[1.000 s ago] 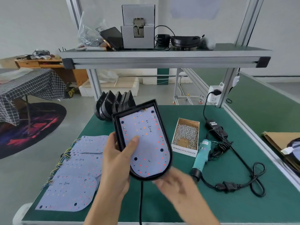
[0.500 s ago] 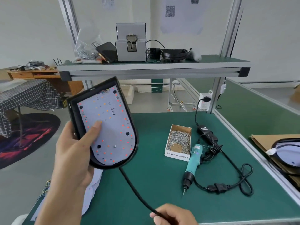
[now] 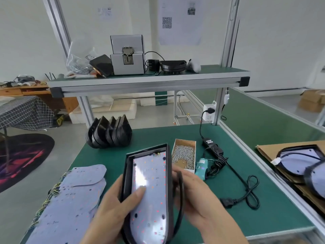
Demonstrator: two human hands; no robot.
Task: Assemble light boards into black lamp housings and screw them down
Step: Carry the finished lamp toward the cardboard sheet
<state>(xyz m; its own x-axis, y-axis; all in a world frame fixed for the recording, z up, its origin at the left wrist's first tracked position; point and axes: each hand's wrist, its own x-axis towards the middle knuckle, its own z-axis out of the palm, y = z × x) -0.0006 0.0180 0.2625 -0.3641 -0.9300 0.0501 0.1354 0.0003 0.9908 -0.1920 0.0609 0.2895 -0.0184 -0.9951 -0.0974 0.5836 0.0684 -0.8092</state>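
We see a black lamp housing [image 3: 146,196] held up over the near middle of the green tabletop [image 3: 109,155], a matte tray with one square end and one rounded end. Its long axis runs near to far: the square end points away, the rounded end toward us, and its open face is tilted up. Seated in it is a glossy pale light board [image 3: 149,194] dotted with small red and orange points and dark holes. Our left hand [image 3: 112,212] grips the housing's left wall, its thumb [image 3: 136,192] pressed flat on the board. Our right hand [image 3: 198,196] has its grip on the right wall, where a black cable [image 3: 180,199] loops; its fingers are mostly hidden behind the housing. Flat lilac boards [image 3: 73,199] lie stacked at near left, empty black housings [image 3: 110,134] stand on edge farther back, and a cardboard box of screws [image 3: 184,155] sits just left of a teal screwdriver [image 3: 201,167].
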